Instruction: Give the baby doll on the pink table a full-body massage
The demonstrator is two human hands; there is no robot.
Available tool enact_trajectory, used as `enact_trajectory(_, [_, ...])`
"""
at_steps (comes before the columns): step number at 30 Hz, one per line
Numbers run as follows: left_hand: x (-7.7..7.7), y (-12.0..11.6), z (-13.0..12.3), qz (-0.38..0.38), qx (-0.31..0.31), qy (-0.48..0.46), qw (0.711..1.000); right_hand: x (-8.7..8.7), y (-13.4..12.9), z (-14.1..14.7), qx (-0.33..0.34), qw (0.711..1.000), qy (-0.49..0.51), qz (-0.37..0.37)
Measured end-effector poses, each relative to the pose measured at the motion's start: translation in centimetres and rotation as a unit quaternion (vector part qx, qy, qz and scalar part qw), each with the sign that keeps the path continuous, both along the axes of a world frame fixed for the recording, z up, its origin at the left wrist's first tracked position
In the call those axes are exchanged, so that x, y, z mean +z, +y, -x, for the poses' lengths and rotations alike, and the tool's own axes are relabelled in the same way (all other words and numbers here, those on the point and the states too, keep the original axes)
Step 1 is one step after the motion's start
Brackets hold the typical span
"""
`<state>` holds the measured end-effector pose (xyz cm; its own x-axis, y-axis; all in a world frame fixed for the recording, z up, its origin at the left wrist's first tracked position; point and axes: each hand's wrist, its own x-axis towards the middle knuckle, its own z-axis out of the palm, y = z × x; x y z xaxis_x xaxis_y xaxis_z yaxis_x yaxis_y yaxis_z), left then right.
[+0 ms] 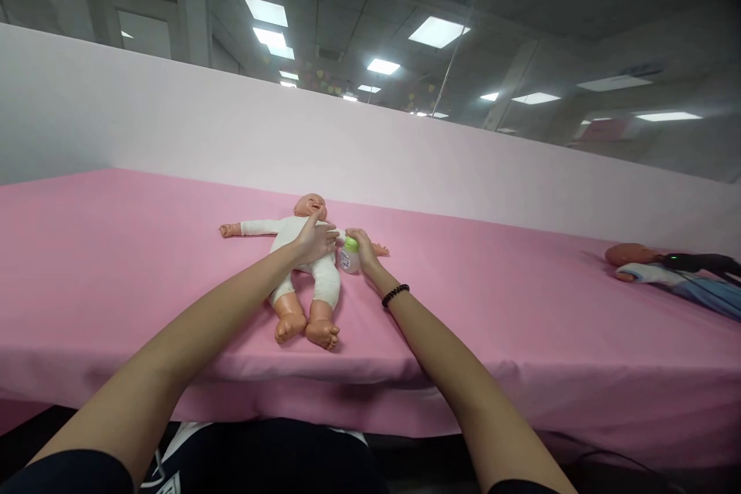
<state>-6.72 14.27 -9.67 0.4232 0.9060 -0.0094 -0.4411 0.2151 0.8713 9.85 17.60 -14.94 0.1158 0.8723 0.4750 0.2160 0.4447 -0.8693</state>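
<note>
Single head-worn view, from above the near edge of the pink cloth-covered counter [116, 285], facing forward and down, horizon sloping rightward. Close range to left hand [316, 241], right hand [362, 245], white-suited plastic baby doll [306, 278], green-capped plastic baby bottle [350, 258]. Pale pink backdrop wall [231, 139] beyond.

Second doll [632, 255] lying far right on pink tablecloth [492, 340]; pale partition [289, 139] behind; ceiling light panels [437, 32] above
</note>
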Motion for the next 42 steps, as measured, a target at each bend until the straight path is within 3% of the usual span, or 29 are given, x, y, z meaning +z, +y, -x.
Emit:
enact_trajectory(2, [-0.1, 0.1, 0.2, 0.008, -0.002, 0.005, 1.000, 1.1, -1.1, -0.3, -0.099, 0.989, -0.069, -0.087])
enact_trajectory(4, [-0.1, 0.2, 0.1, 0.010, -0.007, 0.017, 1.000, 2.2, -2.2, -0.5, -0.164, 0.947, -0.179, -0.210])
enact_trajectory(6, [-0.2, 0.2, -0.2, 0.007, -0.011, 0.027, 1.000, 3.1, -2.8, -0.5, -0.171, 0.898, -0.292, -0.281])
enact_trajectory(7, [-0.3, 0.2, -0.3, 0.003, -0.013, 0.026, 1.000, 3.4, -3.0, -0.4, -0.160, 0.884, -0.337, -0.282])
enact_trajectory(11, [-0.5, 0.4, -0.5, -0.013, -0.025, -0.005, 1.000, 3.2, -2.7, 0.2, -0.067, 0.860, -0.474, -0.178])
enact_trajectory(14, [-0.5, 0.3, -0.4, -0.007, -0.024, -0.007, 1.000, 2.7, -2.6, 0.3, -0.051, 0.867, -0.475, -0.145])
enact_trajectory(17, [-0.3, 0.2, -0.3, 0.008, -0.013, 0.004, 1.000, 2.4, -2.9, 0.2, -0.063, 0.903, -0.402, -0.136])
enact_trajectory(19, [-0.3, 0.0, -0.3, 0.015, -0.010, 0.004, 1.000, 2.1, -3.2, 0.3, -0.074, 0.911, -0.382, -0.134])
enact_trajectory(26, [-0.3, 0.1, -0.4, -0.003, -0.014, 0.000, 1.000, 2.0, -3.2, 0.6, -0.149, 0.872, -0.400, -0.238])
enact_trajectory(28, [-0.3, 0.0, -0.4, -0.006, -0.015, -0.001, 1.000, 2.2, -3.1, 0.5, -0.168, 0.863, -0.414, -0.234])
enact_trajectory(33, [-0.1, -0.2, -0.3, 0.009, -0.009, 0.012, 1.000, 2.9, -3.6, 0.8, -0.114, 0.854, -0.501, -0.078])
enact_trajectory(37, [-0.1, -0.3, -0.1, 0.011, -0.008, 0.006, 1.000, 3.6, -3.9, 0.4, -0.145, 0.822, -0.549, -0.041])
enact_trajectory(42, [0.0, -0.4, -0.1, 0.018, -0.002, 0.011, 1.000, 4.8, -3.5, -2.7, -0.174, 0.794, -0.580, 0.057])
